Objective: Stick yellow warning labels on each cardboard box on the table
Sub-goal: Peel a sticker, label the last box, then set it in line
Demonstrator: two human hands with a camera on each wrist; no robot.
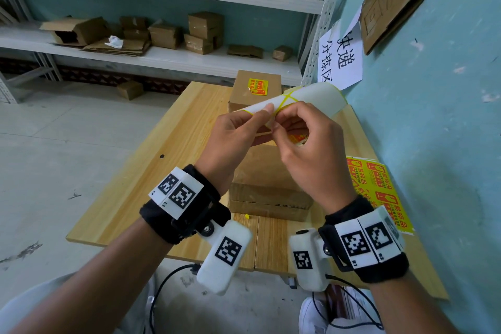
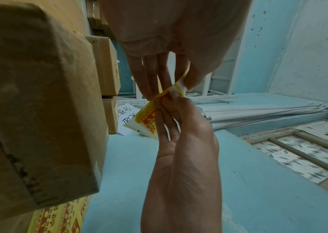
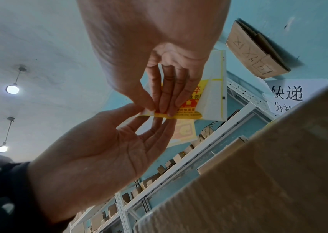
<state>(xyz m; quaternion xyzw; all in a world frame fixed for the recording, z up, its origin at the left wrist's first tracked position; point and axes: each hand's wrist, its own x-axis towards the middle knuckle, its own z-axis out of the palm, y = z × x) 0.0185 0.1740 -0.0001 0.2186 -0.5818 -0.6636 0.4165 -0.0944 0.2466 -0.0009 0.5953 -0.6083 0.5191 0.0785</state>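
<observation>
Both hands hold a curled white label sheet [image 1: 306,97] in the air above the wooden table [image 1: 151,171]. My left hand [image 1: 260,116] pinches the sheet's near edge between thumb and fingers. My right hand [image 1: 282,122] pinches a yellow warning label [image 2: 147,113] at the sheet's edge; its fingers [image 3: 169,94] lie on the label's printed face [image 3: 189,113]. Directly under the hands sits a plain cardboard box [image 1: 265,171], with no label visible on it. The far cardboard box [image 1: 244,100] carries a yellow label [image 1: 258,87] on its top.
A second sheet of yellow labels [image 1: 379,187] lies on the table by the teal wall [image 1: 433,116]. White shelving [image 1: 162,59] with several cardboard boxes stands behind the table. A small box [image 1: 130,89] sits on the floor, and cables [image 1: 162,287] hang below the table's near edge.
</observation>
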